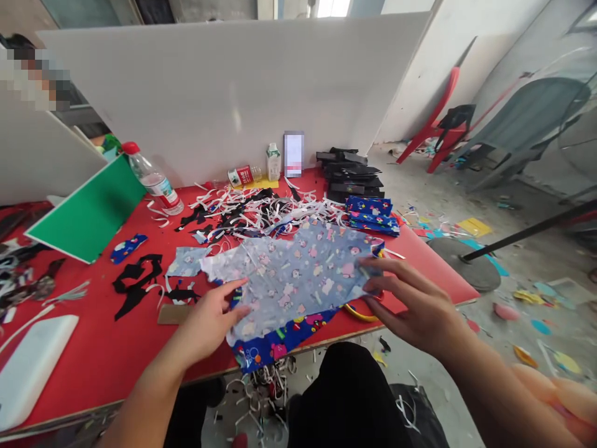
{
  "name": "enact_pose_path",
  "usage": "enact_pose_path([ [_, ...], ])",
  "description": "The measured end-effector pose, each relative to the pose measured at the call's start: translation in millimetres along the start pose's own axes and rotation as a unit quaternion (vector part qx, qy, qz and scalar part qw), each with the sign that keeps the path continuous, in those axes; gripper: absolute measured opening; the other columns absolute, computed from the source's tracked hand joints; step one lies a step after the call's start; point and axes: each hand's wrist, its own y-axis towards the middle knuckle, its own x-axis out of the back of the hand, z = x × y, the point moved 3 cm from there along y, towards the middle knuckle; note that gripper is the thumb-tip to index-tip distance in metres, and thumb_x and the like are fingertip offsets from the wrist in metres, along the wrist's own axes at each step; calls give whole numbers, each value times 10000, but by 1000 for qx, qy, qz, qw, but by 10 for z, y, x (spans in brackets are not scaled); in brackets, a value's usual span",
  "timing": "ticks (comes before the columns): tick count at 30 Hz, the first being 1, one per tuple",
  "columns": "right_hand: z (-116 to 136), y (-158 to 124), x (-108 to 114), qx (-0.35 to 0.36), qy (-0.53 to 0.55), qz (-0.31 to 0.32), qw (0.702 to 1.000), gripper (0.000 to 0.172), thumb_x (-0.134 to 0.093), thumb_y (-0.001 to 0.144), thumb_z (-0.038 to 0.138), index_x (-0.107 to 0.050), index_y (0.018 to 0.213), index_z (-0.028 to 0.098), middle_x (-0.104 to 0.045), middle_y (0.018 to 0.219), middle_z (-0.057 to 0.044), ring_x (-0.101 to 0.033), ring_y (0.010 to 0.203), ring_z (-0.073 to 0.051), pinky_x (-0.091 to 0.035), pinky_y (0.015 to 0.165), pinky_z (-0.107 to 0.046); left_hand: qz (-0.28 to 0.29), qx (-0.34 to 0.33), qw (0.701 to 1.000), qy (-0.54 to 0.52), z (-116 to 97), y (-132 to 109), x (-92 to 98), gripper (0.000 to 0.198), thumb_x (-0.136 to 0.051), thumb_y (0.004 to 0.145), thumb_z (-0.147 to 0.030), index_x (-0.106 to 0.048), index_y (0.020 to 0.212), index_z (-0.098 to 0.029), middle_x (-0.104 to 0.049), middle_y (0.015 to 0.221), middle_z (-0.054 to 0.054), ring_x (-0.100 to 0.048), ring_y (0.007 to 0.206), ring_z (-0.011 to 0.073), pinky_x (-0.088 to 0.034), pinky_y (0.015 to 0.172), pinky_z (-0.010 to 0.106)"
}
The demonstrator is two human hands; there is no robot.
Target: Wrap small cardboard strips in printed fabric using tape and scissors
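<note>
A grey-blue cloth (298,274) with small pink and white figures lies over the near edge of the red table. Beneath it, a dark blue patterned cloth (280,342) shows along the front edge. My left hand (217,317) has its thumb and fingers closed on the left edge of the cloths. At the right edge, my right hand (410,298) grips the grey-blue cloth between fingers and thumb. Just below those fingers, a yellow curved piece (361,313) sticks out from under the cloth; most of it is hidden.
Behind the cloth lies a heap of white and black scraps (261,211). Folded blue cloths (370,216) and a black stack (352,174) stand right. A plastic bottle (161,190), green board (88,211) and white case (37,370) are left; a phone (293,154) leans on the partition.
</note>
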Motion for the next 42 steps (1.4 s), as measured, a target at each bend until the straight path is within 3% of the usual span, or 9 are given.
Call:
enact_pose_path([
  [3,131,-68,-11,25,-15,64,997,29,-685,976,260,-662,968,243,-777,1201,-125,-766,1085,-286,-613,963,-436,-116,-59,965,227,0,6,26,613,-815,792,-558,-733,1312,-242,-572,560,-26,-535,492,208,-302,535,285],
  [7,84,-351,-87,-146,20,110,983,203,-614,1036,385,-672,1186,261,-740,1332,-128,-777,1086,-277,-638,881,-401,-245,-228,881,334,-217,-195,-310,299,-722,918,-521,-752,981,-230,-675,695,70,-608,595,261,-399,588,344],
  [12,-216,-643,-70,-335,-27,81,938,334,-509,1052,387,-595,1315,200,-711,1255,-170,-753,830,-237,-620,746,-406,-103,-418,823,371,-418,-478,-1212,738,-913,739,-497,-649,1310,-112,-741,1145,191,-688,966,375,-557,770,487],
  [15,-309,-585,-166,-318,-26,164,933,254,-635,985,406,-682,1147,215,-738,1091,-111,-732,952,-268,-596,846,-421,-100,-369,854,354,-385,-368,-1416,768,-884,805,-367,-552,1444,-101,-728,1159,172,-686,1011,370,-558,825,502],
  [18,-333,-402,-286,-292,-39,206,933,300,-681,952,360,-683,1203,197,-736,1134,-138,-673,1126,-329,-520,979,-488,-77,-313,898,301,-366,-167,-1408,329,-831,862,-278,-682,1139,-178,-742,1044,102,-692,971,321,-541,825,454],
  [24,-326,-203,-281,-256,-51,312,914,554,-640,818,137,-540,1363,134,-763,929,-94,-732,862,-272,-479,736,-328,-59,-312,906,280,-388,-57,-1326,209,-780,883,-155,-608,777,-210,-714,848,32,-668,849,266,-480,758,390],
  [31,-494,-1098,430,-309,-97,354,877,496,-535,785,73,-564,1270,176,-752,856,-64,-693,659,-215,-425,591,-297,-49,-330,897,288,-342,-18,-1289,177,-663,942,-149,-591,793,-212,-698,813,48,-666,820,277,-475,763,416],
  [36,-318,-1798,557,-473,-44,350,808,84,-677,757,232,-638,831,239,-663,701,-11,-562,623,-199,-438,621,-331,-56,-371,877,300,-358,-110,-1358,86,-622,955,-157,-662,1027,-184,-716,984,110,-662,922,324,-500,818,471],
  [42,501,-1992,114,-614,398,227,643,487,-879,651,554,-657,932,223,-536,797,17,-513,735,-167,-488,674,-283,-61,-504,791,342,-344,-304,-1481,319,-743,911,-193,-687,1195,-58,-740,1050,161,-671,932,333,-533,843,482],
])
